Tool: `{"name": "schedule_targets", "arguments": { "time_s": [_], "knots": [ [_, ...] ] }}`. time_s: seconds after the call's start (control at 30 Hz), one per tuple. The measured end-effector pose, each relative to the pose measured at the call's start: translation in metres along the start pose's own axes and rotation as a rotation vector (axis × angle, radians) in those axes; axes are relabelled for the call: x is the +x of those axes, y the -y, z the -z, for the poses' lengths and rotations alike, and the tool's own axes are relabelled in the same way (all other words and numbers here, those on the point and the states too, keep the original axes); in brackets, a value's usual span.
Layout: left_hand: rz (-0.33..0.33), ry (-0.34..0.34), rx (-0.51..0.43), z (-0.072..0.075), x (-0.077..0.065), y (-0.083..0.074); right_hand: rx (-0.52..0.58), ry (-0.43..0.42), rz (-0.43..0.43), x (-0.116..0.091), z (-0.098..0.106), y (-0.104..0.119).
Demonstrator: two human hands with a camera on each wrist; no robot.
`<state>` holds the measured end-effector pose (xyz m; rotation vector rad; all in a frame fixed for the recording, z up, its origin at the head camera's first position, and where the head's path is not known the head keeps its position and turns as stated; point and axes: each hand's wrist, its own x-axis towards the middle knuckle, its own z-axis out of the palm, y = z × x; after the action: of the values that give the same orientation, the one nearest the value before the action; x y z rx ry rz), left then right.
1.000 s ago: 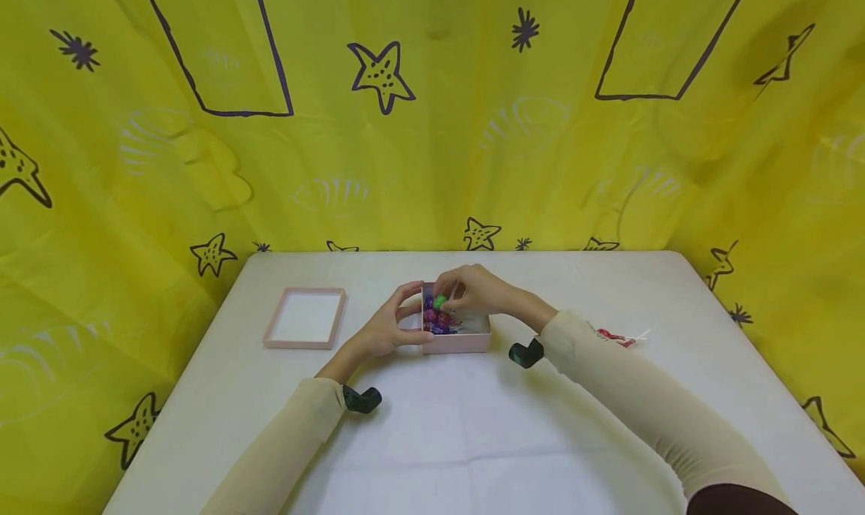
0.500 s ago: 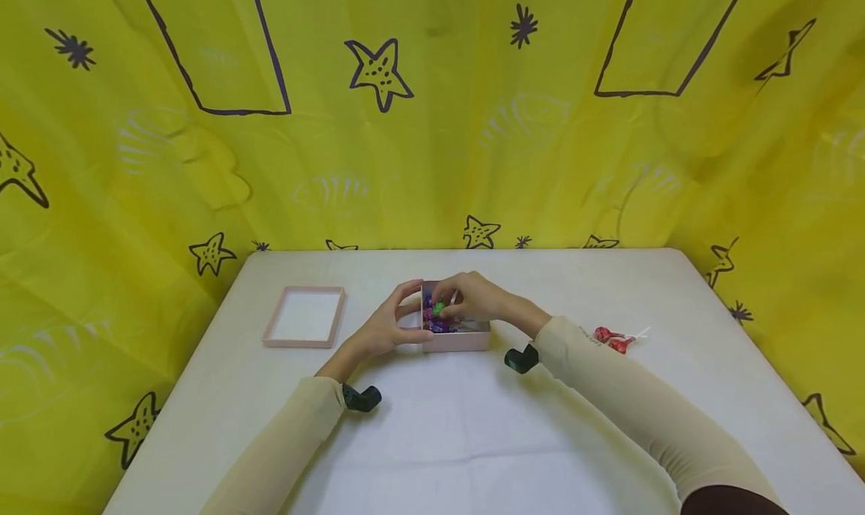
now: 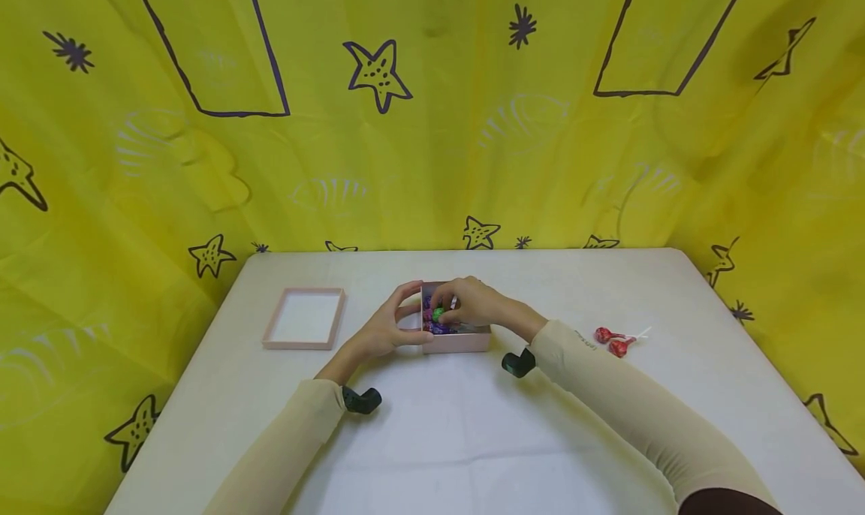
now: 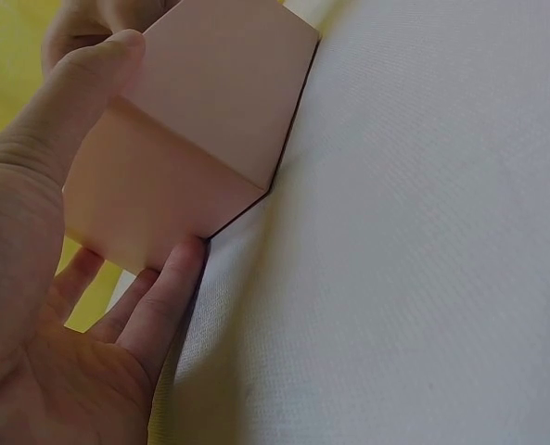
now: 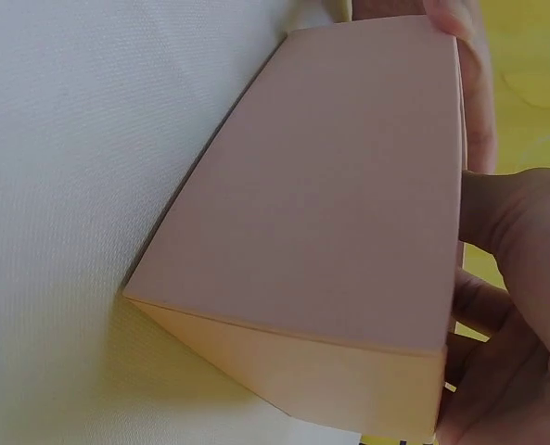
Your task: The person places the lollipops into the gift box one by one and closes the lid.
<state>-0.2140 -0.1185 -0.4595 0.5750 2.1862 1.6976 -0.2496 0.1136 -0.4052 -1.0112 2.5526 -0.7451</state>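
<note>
The left hand (image 3: 387, 329) grips the pink box (image 3: 456, 343) widely at its nine o'clock side, while the right hand (image 3: 475, 305) pinches a green-wrapped lollipop (image 3: 438, 314) inside it. From the box, two red-wrapped lollipops (image 3: 618, 347) lie at three o'clock, an upturned pink lid (image 3: 304, 318) at nine; a yellow starfish-print curtain (image 3: 432, 162) hangs at twelve.

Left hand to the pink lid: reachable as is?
Probably yes: nothing visible stands between the left hand and the pink lid, though that hand must first release the pink box it's gripping.
</note>
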Motion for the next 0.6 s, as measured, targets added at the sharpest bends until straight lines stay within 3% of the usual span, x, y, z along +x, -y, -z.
{"name": "schedule_targets", "arguments": {
  "time_s": [0.6],
  "knots": [
    [0.01,0.009,-0.022,-0.0006,0.0,-0.0006,-0.007,0.001,0.018,-0.0006,0.0003,0.0011]
  ]
}}
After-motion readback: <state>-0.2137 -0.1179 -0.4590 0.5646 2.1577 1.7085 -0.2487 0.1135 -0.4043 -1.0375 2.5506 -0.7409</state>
